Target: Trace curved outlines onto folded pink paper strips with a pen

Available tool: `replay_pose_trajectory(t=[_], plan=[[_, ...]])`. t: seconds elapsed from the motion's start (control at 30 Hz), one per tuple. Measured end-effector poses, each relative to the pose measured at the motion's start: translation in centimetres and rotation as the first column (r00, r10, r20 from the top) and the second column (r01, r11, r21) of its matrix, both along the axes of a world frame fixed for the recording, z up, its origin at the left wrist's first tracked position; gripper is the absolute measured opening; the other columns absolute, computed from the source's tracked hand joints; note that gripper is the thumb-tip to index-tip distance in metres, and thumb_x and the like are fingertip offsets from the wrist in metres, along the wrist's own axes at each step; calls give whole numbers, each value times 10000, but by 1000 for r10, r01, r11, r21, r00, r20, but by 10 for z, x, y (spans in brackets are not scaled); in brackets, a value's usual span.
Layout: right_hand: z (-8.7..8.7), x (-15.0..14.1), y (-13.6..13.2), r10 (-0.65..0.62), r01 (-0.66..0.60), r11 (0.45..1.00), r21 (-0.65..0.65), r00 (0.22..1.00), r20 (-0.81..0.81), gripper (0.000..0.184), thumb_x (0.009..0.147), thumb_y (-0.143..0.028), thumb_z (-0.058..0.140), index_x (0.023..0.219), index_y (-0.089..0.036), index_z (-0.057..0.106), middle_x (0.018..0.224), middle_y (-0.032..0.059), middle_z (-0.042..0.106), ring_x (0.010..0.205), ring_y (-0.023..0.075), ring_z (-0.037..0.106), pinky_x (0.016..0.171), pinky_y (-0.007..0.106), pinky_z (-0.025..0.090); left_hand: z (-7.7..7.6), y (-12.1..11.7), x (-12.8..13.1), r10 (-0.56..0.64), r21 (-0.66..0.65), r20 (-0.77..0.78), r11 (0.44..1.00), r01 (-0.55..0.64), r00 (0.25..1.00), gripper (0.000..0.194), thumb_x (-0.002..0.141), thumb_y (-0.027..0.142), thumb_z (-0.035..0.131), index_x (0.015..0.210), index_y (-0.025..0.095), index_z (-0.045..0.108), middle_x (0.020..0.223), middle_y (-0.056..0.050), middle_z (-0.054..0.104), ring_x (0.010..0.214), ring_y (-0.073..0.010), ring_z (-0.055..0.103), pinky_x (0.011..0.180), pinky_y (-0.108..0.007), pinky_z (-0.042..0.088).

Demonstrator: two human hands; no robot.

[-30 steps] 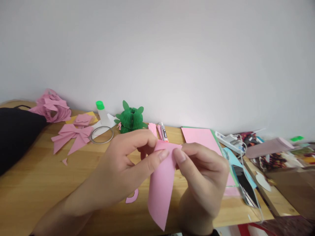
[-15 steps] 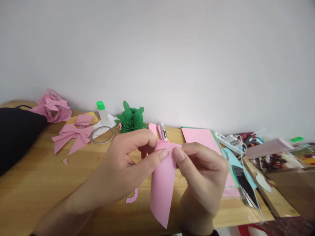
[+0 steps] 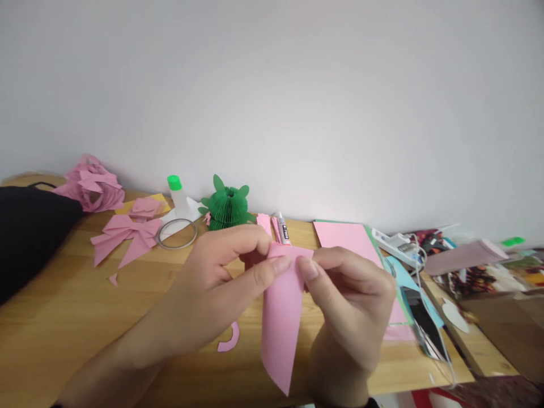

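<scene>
- Step in hand, by the look of it: working the top edge of a pink paper strip (image 3: pixel 283 328), likely a small fold or crease.
- Next move probably calls for squaring that edge and an even press along it, no twist.
- Strip is up above the table (image 3: pixel 63 334), top end between the hands, rest hanging free, slightly curled, pointed lower corner.
- left hand (image 3: pixel 225 277): fingers pinching top left part, thumb across the front face.
- right hand (image 3: pixel 355 306): fingers grasping top right corner, thumb in front, its tip near the other thumb.
- Fingertips behind paper hidden; can't be sure how the edge is tucked.
- Nearby: curved pink cutout (image 3: pixel 230 340) left of strip, glue tube (image 3: pixel 284 228) beyond the hands.
</scene>
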State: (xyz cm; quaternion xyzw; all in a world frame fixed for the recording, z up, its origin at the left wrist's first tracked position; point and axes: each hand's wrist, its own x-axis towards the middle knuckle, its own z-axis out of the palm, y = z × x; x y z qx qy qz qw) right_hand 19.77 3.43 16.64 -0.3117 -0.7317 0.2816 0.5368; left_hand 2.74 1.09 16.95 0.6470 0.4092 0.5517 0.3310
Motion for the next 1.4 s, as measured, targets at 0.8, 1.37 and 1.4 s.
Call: replay_pose_trajectory(t=[0.8,1.37,1.4], plan=[[1,2,0,27,-27,999,22,999,24,161,885,-143,686,748,-226,707,590,-53,676,481,84,572,466,213,457,-2,0,0,27,-32,-1,999,-27,1000,278,916,263,588,648,191,608,586,51,561,550,-86,511,494,-186,404],[-2,2,1,6,-1,992,124,999,-40,143,876,-161,689,756,-238,700,575,-44,650,468,109,576,416,233,465,-4,4,-1,-110,-83,301,986,141,947,209,897,179,664,695,183,719,631,42,622,600,-71,523,549,-147,420],[-1,1,1,-14,17,991,132,1000,-28,147,877,-183,694,742,-243,697,567,-43,648,466,116,580,413,240,470,-3,4,-1,-113,-82,323,986,147,940,211,890,170,669,686,178,722,620,43,616,590,-65,513,543,-142,415]])
